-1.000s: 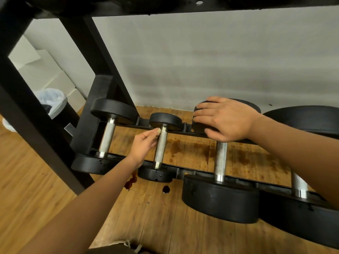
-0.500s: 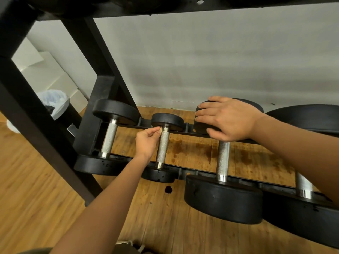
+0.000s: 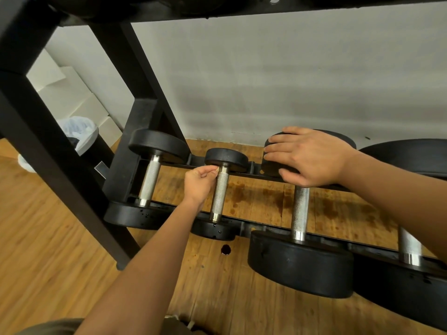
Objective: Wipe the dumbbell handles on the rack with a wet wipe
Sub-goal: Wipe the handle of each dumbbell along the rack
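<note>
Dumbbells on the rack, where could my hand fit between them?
A free gap lies between the second handle and third handle. Another runs between the third and fourth handle, below the right forearm. Between the first handle and second it is crowded: the left hand pinches a wipe there.

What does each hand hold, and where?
Left hand pinches the small dumbbell's handle at its far end; no wipe shows. Right hand rests on the next dumbbell's far head.
</note>
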A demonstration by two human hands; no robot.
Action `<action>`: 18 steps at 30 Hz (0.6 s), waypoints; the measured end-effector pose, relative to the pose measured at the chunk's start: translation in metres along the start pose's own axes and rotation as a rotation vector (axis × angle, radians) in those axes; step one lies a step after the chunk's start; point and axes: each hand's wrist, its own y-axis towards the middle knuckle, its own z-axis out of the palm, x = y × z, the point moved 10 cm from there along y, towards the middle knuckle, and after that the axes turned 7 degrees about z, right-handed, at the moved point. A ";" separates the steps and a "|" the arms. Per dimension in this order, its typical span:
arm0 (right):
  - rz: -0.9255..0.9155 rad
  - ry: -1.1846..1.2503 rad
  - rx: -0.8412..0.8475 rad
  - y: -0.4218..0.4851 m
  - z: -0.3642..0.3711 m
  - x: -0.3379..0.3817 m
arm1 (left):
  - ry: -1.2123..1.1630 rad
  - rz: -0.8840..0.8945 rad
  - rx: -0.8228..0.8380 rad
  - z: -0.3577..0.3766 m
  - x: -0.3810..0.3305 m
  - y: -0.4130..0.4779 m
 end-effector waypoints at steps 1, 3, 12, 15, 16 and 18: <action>-0.001 0.001 -0.003 0.000 0.000 0.000 | -0.021 -0.006 -0.007 0.001 0.002 -0.001; 0.001 0.003 -0.007 0.000 0.000 0.000 | -0.066 -0.017 0.003 0.004 0.004 -0.005; 0.012 -0.004 -0.004 0.000 0.000 -0.002 | 0.043 -0.047 0.120 -0.006 0.000 -0.012; 0.011 -0.005 -0.010 0.000 0.000 -0.001 | 0.015 -0.025 0.042 -0.002 -0.007 -0.005; 0.010 0.000 -0.007 0.000 0.001 -0.001 | 0.013 -0.027 0.043 0.000 -0.009 -0.003; 0.008 0.005 -0.002 0.000 0.001 -0.001 | 0.055 -0.019 0.096 0.002 -0.010 -0.003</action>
